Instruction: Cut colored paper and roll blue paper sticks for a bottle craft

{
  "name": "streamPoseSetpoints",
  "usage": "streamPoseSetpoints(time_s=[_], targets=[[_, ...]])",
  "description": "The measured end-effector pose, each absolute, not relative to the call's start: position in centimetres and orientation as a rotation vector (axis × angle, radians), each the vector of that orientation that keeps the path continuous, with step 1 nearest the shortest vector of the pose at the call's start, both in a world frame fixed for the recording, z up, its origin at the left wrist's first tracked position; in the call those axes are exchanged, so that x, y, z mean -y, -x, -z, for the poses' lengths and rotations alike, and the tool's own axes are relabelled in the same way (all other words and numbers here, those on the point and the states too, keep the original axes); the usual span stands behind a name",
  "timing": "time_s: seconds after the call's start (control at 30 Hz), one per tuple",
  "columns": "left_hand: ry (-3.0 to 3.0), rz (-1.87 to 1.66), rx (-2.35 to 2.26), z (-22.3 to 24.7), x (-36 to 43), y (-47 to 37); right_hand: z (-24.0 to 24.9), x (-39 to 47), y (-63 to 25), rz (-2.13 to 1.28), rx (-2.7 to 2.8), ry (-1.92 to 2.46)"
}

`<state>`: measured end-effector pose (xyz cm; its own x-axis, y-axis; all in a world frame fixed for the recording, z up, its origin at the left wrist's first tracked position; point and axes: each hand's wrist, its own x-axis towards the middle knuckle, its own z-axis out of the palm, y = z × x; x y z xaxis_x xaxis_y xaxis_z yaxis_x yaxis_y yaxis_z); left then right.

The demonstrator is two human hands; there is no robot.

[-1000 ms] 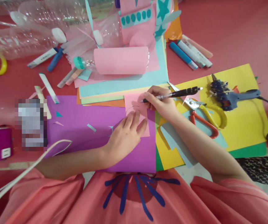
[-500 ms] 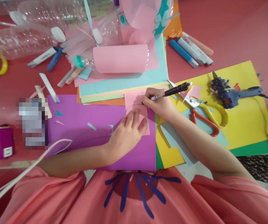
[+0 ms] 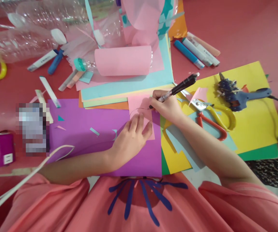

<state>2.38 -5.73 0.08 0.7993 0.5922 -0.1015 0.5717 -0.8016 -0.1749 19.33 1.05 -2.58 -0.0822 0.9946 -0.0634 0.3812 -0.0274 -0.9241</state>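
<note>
While the right hand (image 3: 167,107) has its grip closed around the pen (image 3: 184,83), the left hand (image 3: 129,140), spread and empty, should pin the pink paper (image 3: 139,101) flat.

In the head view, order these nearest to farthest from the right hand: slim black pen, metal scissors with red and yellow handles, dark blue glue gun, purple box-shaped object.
Nearest to the right hand first:
1. Black pen, held in it.
2. Metal scissors, just to its right.
3. Blue glue gun, farther right.
4. Purple object, at the far left.
</note>
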Motion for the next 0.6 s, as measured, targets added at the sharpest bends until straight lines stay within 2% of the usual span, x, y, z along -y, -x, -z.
streamPoseSetpoints(time_s=[0.6], targets=[[2.833,-0.202,0.915,-0.07,5.79,-2.39,2.54,-1.22,-19.4,-1.09,1.56,1.501]])
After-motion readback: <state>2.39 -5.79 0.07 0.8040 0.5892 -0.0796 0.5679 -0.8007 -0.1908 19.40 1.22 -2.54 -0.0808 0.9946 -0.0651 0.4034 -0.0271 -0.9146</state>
